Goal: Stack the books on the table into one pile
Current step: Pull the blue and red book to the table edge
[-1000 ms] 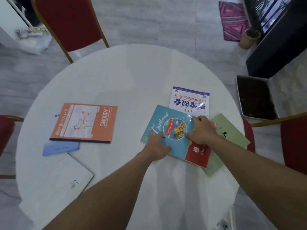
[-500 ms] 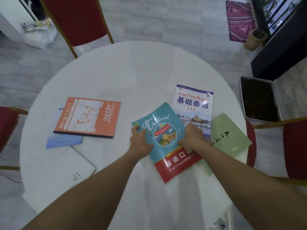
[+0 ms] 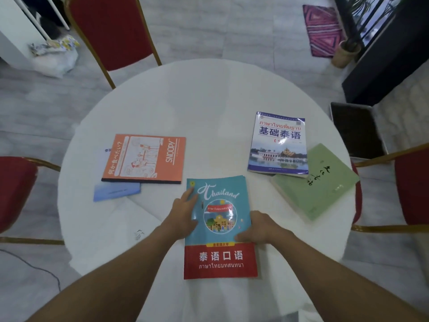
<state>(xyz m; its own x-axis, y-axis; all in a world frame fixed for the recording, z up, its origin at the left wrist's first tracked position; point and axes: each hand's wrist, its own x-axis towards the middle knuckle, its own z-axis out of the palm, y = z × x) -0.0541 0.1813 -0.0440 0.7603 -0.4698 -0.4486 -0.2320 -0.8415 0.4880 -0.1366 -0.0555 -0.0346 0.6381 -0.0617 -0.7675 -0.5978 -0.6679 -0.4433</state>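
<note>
A teal and red Thailand book (image 3: pixel 220 256) lies flat at the near middle of the round white table (image 3: pixel 209 105). My left hand (image 3: pixel 183 212) grips its left edge and my right hand (image 3: pixel 260 227) grips its right edge. A white and blue Thai textbook (image 3: pixel 278 145) lies at the right, overlapping a green book (image 3: pixel 320 187). To the left lies an orange Snoopy notebook (image 3: pixel 145 159) on top of a blue booklet (image 3: pixel 116 192). A white book (image 3: pixel 120 228) rests at the near left.
Red chairs stand at the far side (image 3: pixel 111 29), the left (image 3: pixel 16 194) and the right (image 3: pixel 411 187) of the table. A dark tray (image 3: pixel 355 131) lies on the floor at the right, with a potted plant (image 3: pixel 346 52) and a pink mat (image 3: pixel 322 29) beyond.
Both hands have pulled the Thailand book off the textbook and green book, turned it straight and brought it to the near middle of the table.
</note>
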